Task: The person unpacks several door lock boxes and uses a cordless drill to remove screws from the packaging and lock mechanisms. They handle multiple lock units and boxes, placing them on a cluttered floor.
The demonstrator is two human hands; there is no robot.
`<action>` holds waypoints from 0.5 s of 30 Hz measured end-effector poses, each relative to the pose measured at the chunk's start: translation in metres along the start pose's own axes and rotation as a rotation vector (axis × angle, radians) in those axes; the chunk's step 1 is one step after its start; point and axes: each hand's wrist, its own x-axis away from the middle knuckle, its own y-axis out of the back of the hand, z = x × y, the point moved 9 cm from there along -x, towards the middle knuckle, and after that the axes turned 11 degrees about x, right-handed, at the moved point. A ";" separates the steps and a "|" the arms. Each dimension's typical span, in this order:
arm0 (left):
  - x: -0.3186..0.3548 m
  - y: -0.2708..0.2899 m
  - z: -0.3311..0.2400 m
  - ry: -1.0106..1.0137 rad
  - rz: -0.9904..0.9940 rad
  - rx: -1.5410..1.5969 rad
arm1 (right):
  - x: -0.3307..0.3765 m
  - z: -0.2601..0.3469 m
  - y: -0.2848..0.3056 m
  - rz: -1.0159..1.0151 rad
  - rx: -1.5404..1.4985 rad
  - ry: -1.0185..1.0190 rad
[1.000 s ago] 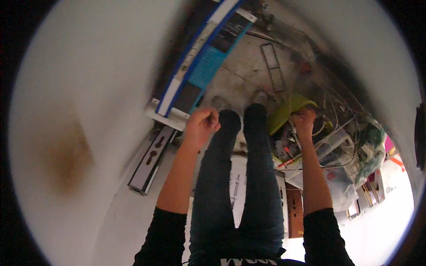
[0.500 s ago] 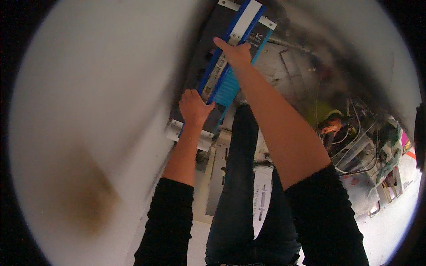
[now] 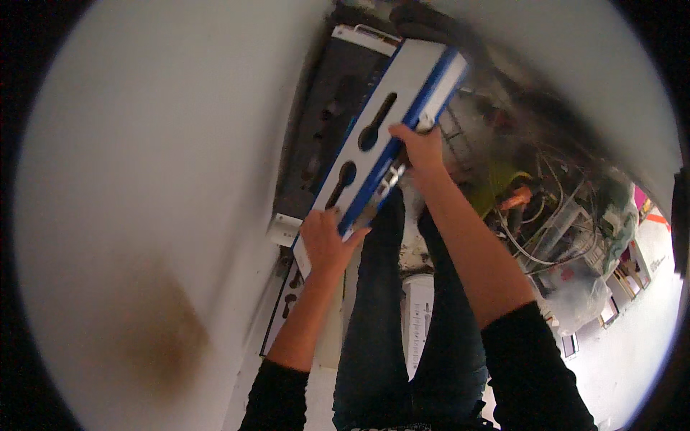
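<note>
Since half a second ago, the long white and blue box (image 3: 374,159) has tipped toward the legs, so its wide white side now shows. Both hands have come along with it.

From the head camera, the box slants in front of the person, from low left to high right. It leans over a dark box (image 3: 334,86) by the pale wall (image 3: 180,179). The left hand (image 3: 327,241) holds the low end, with fingers on the white side and the thumb near the blue edge. The right hand (image 3: 425,151) grips farther up, its thumb on the edge. Some of its fingers are hidden, so I cannot tell how they curl.

So far, the box is held and tipped up. It is not set down, and I cannot tell if its low end touches anything.

I count one long box with two keyhole shapes, one dark box, and one thin panel (image 3: 280,327) low by the wall. Two legs (image 3: 374,287) stand with one white tub (image 3: 418,309) between them. On the right are one orange thing (image 3: 517,197), one clear bag (image 3: 575,305) and wires (image 3: 525,256) too tangled to count.
</note>
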 end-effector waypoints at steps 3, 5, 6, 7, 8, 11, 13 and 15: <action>0.015 0.037 0.005 0.098 0.088 0.187 | 0.086 0.025 0.053 0.049 -0.043 -0.126; 0.009 0.054 0.009 0.233 0.218 0.177 | 0.129 0.039 0.084 0.154 -0.135 -0.090; 0.015 0.050 -0.004 0.259 0.374 0.266 | 0.155 0.047 0.101 0.181 -0.192 -0.083; 0.020 0.049 -0.024 0.277 0.520 0.353 | 0.179 0.061 0.116 0.214 -0.249 -0.062; 0.029 0.048 -0.046 0.295 0.667 0.433 | 0.203 0.073 0.131 0.250 -0.306 -0.041; 0.064 0.122 -0.187 0.215 0.874 0.661 | 0.267 0.106 0.174 0.293 -0.395 0.045; 0.091 0.167 -0.244 0.105 0.786 0.714 | 0.312 0.137 0.200 0.369 -0.449 0.130; 0.119 0.221 -0.307 -0.029 0.703 0.688 | 0.347 0.162 0.224 0.436 -0.600 0.267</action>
